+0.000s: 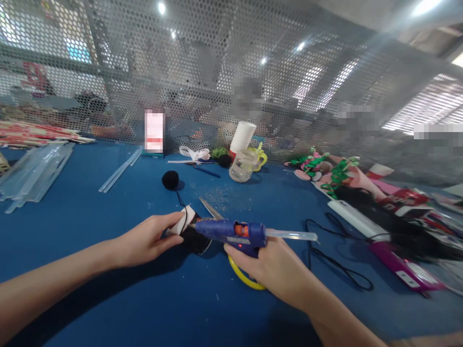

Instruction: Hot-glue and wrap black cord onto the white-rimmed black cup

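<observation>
My right hand (269, 265) is wrapped round the grip of a blue hot glue gun (231, 231), from whose back a clear glue stick (291, 235) sticks out. A small red light glows on its side. Its nozzle points left, at or very near a white piece of card (181, 222) pinched between the thumb and fingers of my left hand (159, 236). Across the card runs a black cord, which leads up to a round black pompom (170, 180) on the table. A black item (197, 241) lies under the nozzle, partly hidden. Behind the gun, yellow-handled scissors (211, 208) lie partly covered.
Clear glue sticks (36, 173) lie in a pile at the left on the blue table (126, 299). Stacked white cups (242, 136) and a clear plastic cup (243, 166) stand at the back. To the right are a power strip (405, 267), a looped black cable (340, 267) and craft flowers (340, 173).
</observation>
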A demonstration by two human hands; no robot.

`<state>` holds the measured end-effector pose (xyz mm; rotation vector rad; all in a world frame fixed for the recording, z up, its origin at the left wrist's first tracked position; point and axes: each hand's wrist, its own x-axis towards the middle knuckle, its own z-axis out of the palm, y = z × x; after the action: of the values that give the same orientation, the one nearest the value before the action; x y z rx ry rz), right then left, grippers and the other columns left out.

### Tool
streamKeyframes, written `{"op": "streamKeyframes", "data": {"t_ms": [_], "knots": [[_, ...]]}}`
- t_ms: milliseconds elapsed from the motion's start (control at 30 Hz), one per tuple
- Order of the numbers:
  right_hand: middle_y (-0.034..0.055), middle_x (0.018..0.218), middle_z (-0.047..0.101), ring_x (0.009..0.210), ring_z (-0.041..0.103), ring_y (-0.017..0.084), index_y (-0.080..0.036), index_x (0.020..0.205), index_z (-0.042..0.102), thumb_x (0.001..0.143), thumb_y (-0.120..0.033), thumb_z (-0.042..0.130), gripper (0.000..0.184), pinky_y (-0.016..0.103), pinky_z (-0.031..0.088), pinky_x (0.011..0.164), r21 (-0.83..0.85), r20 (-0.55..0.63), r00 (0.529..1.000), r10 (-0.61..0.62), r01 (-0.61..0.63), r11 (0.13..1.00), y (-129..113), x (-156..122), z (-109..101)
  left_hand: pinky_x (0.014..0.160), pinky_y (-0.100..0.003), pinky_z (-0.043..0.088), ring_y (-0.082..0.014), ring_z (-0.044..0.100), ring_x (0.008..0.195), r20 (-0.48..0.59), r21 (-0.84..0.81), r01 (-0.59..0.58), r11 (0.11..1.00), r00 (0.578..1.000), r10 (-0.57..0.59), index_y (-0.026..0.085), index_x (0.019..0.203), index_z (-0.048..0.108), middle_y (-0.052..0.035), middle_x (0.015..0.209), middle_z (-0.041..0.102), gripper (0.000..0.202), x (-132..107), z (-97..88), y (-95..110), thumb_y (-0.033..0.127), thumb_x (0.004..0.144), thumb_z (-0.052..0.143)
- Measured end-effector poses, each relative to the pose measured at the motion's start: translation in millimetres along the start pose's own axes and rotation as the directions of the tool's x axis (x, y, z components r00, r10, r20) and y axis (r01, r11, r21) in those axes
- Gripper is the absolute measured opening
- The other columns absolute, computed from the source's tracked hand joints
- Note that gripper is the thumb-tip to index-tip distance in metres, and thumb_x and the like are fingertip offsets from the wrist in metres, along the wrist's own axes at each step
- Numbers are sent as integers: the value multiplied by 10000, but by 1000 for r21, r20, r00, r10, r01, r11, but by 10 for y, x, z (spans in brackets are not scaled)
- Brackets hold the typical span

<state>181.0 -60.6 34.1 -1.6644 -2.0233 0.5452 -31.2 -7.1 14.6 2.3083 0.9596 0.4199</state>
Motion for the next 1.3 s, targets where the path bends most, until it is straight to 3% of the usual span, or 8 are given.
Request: {"op": "streamKeyframes", "data": {"t_ms": [133, 400, 633, 767, 1033, 1200, 1300], "knots": [[2, 506, 512, 462, 450, 120, -177, 564, 525, 673, -292, 467, 169, 240, 382, 473, -115, -33, 999, -41, 37, 993, -6, -12, 27, 585, -206, 339, -129, 441, 662, 54, -32, 6, 999, 999, -4, 134, 852, 454, -7, 758, 512, 145, -7, 4, -12, 251, 800, 385], [-20, 465, 481, 421, 399, 99, -183, 569, 528, 683, -308, 480, 176, 217, 349, 430, -131, -47, 995, -87, 80, 988, 34, -16, 72, 598, -211, 342, -137, 453, 689, 65, -29, 14, 999, 998, -13, 133, 887, 450, -13, 786, 522, 155, 6, -1, -11, 244, 804, 382], [-50, 361, 425, 362, 412, 102, -187, 561, 530, 708, -264, 473, 175, 218, 369, 393, 182, 43, 999, 28, -35, 983, 34, 37, -60, 633, -205, 363, -138, 470, 707, 61, -58, 14, 998, 998, -11, 134, 868, 450, -12, 789, 524, 134, 4, -10, 11, 233, 799, 390], [-46, 350, 434, 353, 423, 101, -194, 493, 477, 712, -269, 481, 232, 222, 376, 395, 219, 22, 998, 63, -66, 974, 60, 70, -65, 648, -210, 366, -145, 475, 733, 64, -70, 24, 997, 998, -20, 129, 881, 448, -26, 828, 534, 145, 7, -11, 13, 234, 802, 386], [-46, 340, 417, 307, 410, 83, -186, 435, 405, 724, -322, 475, 327, 217, 375, 368, 249, 87, 987, 136, -154, 956, 93, 117, -27, 632, -209, 360, -133, 452, 682, 60, -46, 15, 999, 998, -13, 124, 903, 457, -7, 769, 511, 168, 8, -15, 12, 233, 799, 383], [-65, 351, 409, 311, 404, 72, -159, 576, 502, 726, -334, 474, 232, 194, 359, 357, 379, 146, 984, 104, -153, 913, 166, 167, -28, 633, -212, 361, -133, 459, 681, 53, -29, 14, 999, 999, -12, 123, 872, 462, -9, 762, 508, 149, 10, -13, 0, 231, 792, 396], [-67, 342, 400, 322, 396, 61, -151, 534, 485, 718, -312, 489, 244, 194, 363, 390, 464, 116, 988, 101, -144, 874, 246, 244, -36, 635, -223, 369, -139, 472, 682, 44, -3, 31, 1000, 999, -30, 123, 878, 466, -13, 755, 513, 162, 10, -10, -11, 242, 792, 397]]}}
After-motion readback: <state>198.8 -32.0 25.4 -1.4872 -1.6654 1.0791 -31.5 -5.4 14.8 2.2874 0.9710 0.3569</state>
